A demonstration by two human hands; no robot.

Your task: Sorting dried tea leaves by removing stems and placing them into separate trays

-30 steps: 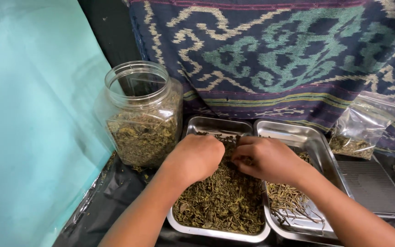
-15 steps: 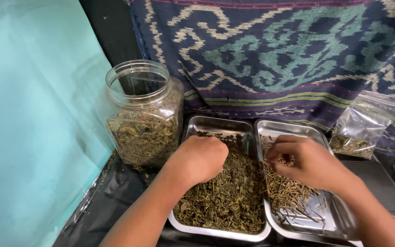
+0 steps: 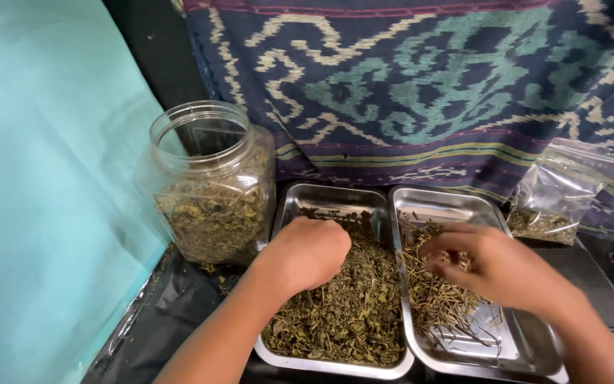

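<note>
Left hand: the left hand (image 3: pixel 307 252) rests curled like a loose fist on the dried green-brown leaves (image 3: pixel 346 313) in the left rectangular steel tray (image 3: pixel 321 203); its fingers are bent under, so I cannot tell if they hold any leaves.
Right hand: the right hand (image 3: pixel 495 267) hovers over the thin dried stems (image 3: pixel 438 299) in the right rectangular steel tray (image 3: pixel 527 355), at 3 o'clock from the left hand; the fingertips (image 3: pixel 435 249) are drawn close together, as if pinching, but I cannot tell if a stem is between them.
Where the material lies: leaves fill most of the left tray; the stems lie in the near-left part of the right tray, and its bottom at 5 o'clock is bare.
Risk, mixing: the two trays touch along one edge, so a stem released too early could fall back among the leaves.
Risk, spilling: the leaves reach close to the left rim; a strong push could send them onto the black plastic sheet (image 3: pixel 172 313).
Risk, jar: the clear open plastic jar with leaves (image 3: pixel 211 188) stands just beside the left tray at 10 o'clock; a wide elbow move could knock it.
Risk, bag: the clear plastic bag (image 3: pixel 563 199) at 2 o'clock lies near the right tray and could be pushed.
</note>
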